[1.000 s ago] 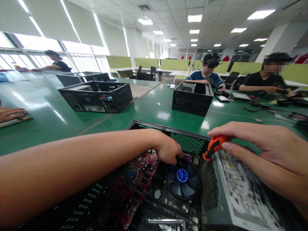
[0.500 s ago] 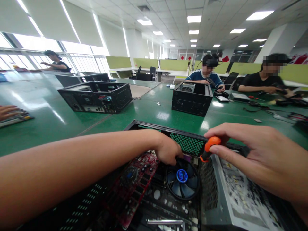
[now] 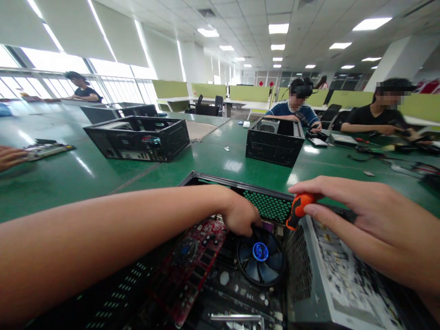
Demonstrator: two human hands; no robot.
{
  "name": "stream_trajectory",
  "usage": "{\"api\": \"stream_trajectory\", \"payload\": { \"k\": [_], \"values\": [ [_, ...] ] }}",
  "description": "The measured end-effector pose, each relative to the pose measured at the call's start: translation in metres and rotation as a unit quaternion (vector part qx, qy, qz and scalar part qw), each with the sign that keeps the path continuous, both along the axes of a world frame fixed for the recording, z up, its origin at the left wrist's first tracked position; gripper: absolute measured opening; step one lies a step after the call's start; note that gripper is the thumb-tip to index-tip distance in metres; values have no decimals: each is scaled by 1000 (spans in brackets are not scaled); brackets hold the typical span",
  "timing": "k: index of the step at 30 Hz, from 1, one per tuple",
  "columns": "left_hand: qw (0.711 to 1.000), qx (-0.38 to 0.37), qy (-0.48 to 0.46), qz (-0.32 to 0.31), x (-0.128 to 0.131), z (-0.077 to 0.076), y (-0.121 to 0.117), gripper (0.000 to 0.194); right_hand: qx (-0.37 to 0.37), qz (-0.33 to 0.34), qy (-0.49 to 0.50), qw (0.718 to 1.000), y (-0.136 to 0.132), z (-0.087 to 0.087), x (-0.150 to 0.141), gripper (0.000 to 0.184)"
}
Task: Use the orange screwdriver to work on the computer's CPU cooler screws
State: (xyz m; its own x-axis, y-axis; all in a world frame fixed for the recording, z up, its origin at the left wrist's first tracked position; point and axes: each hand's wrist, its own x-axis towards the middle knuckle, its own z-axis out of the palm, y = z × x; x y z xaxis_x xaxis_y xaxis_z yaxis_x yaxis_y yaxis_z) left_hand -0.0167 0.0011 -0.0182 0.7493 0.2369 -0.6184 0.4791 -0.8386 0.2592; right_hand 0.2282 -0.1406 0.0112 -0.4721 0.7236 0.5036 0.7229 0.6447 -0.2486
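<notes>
My right hand (image 3: 357, 215) pinches the orange and black handle of a screwdriver (image 3: 299, 210) between thumb and fingers, above the far right part of an open computer case (image 3: 240, 185). The screwdriver's shaft is hidden. My left hand (image 3: 241, 214) reaches into the case with its fingers curled down at the far edge of a round cooling fan (image 3: 260, 272) with a blue hub. What those fingertips grip is hidden. Left of the fan lies a red graphics card (image 3: 195, 270). A metal-boxed power supply (image 3: 309, 275) sits below my right hand.
Across the green table (image 3: 213, 181) stand two black computer cases, one left (image 3: 137, 140) and one right (image 3: 275, 142). Another person's hand (image 3: 10, 158) is by a circuit board (image 3: 48, 150). Two people work at the far right among cables (image 3: 409, 162).
The screwdriver handle has turned slightly in my right hand. My left hand stays in place. At the left, the circuit board beside another person's hand has moved right, further into view.
</notes>
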Motion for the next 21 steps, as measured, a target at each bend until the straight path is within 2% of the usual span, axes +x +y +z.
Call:
{"api": "stream_trajectory", "payload": {
  "k": [4,12,16,21],
  "values": [
    [1000,-7,-1,10,2,2,0,50,3,8,2,1000,1,3,1,21],
    [1000,-9,11,13,-2,4,-4,55,-19,3,0,1000,-8,-1,-4,37],
    [999,-26,5,20,-12,3,-12,43,-16,-23,-6,1000,-28,-6,-12,46],
    [999,-25,-16,35,-5,-5,-2,27,-3,-29,-16,999,-41,-26,1,52]
  ]
}}
